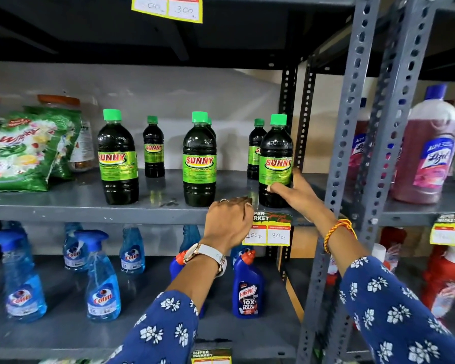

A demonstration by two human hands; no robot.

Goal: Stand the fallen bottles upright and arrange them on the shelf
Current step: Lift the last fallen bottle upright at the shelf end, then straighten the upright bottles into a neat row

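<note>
Several dark green Sunny bottles with green caps stand upright on the grey middle shelf [63, 206]. The front row holds a left bottle [117, 158], a middle bottle [199, 161] and a right bottle [275, 153]. Smaller-looking ones stand behind, one at the back left [153, 148] and one at the back right [255, 145]. My right hand [294, 190] grips the lower part of the right front bottle, thumb on its label. My left hand [227, 219] rests curled at the shelf's front edge, holding nothing.
Green detergent bags [24, 153] lie at the shelf's left. A perforated grey upright [352, 127] stands right of the held bottle. A pink Lizol bottle [431, 148] sits beyond it. Blue Colin sprays [103, 285] and a Harpic bottle [247, 290] fill the lower shelf.
</note>
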